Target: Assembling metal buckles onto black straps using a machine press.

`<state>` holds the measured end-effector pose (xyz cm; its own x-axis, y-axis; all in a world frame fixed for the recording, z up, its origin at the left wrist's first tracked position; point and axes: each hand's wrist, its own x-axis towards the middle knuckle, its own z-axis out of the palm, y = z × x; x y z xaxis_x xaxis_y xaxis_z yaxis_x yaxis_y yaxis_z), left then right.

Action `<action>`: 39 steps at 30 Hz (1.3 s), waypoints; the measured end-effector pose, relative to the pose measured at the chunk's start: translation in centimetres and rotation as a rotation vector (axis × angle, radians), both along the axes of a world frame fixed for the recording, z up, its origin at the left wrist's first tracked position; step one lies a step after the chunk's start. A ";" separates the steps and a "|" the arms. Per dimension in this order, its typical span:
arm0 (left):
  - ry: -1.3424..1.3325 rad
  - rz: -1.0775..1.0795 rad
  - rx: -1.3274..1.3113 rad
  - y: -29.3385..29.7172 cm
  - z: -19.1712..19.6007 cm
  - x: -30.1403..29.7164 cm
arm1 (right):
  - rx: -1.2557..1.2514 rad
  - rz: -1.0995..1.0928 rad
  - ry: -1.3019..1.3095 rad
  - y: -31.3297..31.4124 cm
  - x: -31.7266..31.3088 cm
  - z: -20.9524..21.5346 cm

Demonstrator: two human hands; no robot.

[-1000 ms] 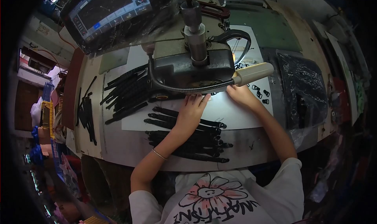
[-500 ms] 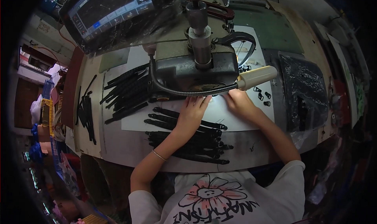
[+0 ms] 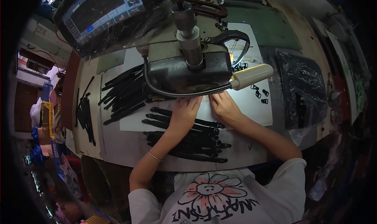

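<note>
Can see the left hand (image 3: pixel 183 114) and, just beside it, the right hand (image 3: pixel 227 109), both with fingertips hidden at the lower edge of the dark machine head (image 3: pixel 188 72), so cannot judge the opening of either grip, nor anything possibly held inside. Can find black straps (image 3: pixel 196 148) lying on the bench (image 3: pixel 121 147), close below the left hand and partly covered by the left forearm (image 3: pixel 165 142), with a second pile (image 3: pixel 123 92) farther left. Notice small black buckles (image 3: pixel 258 93) on the white sheet (image 3: pixel 253 114), well to the right of the right hand.
</note>
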<state>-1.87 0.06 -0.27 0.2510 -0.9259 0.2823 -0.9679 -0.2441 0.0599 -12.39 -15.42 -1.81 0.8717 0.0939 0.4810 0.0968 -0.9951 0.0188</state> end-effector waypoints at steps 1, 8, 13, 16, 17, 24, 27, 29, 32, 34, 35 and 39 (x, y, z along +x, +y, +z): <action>0.031 -0.003 0.004 -0.1 0.0 0.2 | -0.014 0.000 -0.003 -0.2 0.1 0.0; 0.052 -0.025 0.029 0.0 -0.1 0.6 | 0.002 0.003 -0.026 -0.3 0.2 0.0; -0.016 -0.034 0.016 -0.1 0.0 0.4 | 0.023 -0.008 -0.033 -0.1 0.2 -0.2; -0.029 -0.037 0.018 -0.1 0.0 0.2 | 0.012 -0.021 -0.027 0.2 0.1 -0.5; -0.025 -0.021 -0.003 0.0 -0.3 0.2 | 0.025 -0.024 -0.024 0.3 0.0 -0.2; -0.050 -0.006 -0.008 -0.4 0.0 0.3 | 0.087 -0.018 -0.045 0.2 0.0 -0.4; -0.030 -0.011 -0.028 0.0 0.0 0.0 | 0.149 -0.021 -0.025 0.3 -0.4 -0.1; -0.001 -0.019 -0.035 -0.1 0.2 0.1 | 0.210 -0.042 -0.040 0.2 -0.4 -0.3; 0.059 -0.074 -0.069 0.1 0.8 0.8 | 0.380 -0.053 -0.094 -0.2 -0.3 -0.1; 0.172 -0.097 -0.100 0.4 0.3 1.9 | 0.482 -0.049 -0.029 -0.6 -0.4 1.3; 0.287 -0.122 -0.130 0.6 0.2 2.4 | 0.570 -0.046 -0.009 -0.8 -0.3 1.8; 0.261 -0.059 -0.194 0.7 0.6 3.4 | 0.594 -0.005 0.086 -2.6 0.1 2.0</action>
